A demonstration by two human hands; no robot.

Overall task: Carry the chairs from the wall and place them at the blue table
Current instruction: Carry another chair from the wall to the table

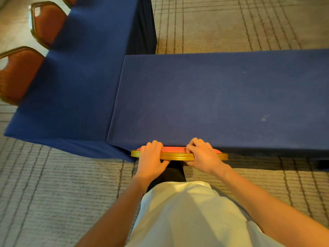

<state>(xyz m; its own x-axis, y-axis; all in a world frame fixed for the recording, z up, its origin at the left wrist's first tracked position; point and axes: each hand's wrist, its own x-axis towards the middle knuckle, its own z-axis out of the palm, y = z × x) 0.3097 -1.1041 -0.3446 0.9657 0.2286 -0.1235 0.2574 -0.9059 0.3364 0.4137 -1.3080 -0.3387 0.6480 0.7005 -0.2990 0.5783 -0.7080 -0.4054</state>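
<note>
I have my left hand [151,157] and right hand [203,155] on the gold top rail of the chair [178,156], fingers [154,146] curled over onto its red padding, thumbs on the rail's near side. The chair's back stands against the near edge of the blue counter [213,97], between my hands. Its seat is out of sight.

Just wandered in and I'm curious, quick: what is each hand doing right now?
Left hand: fingers curled over the chair back, gripping it.
Right hand: gripping the same chair back.
</note>
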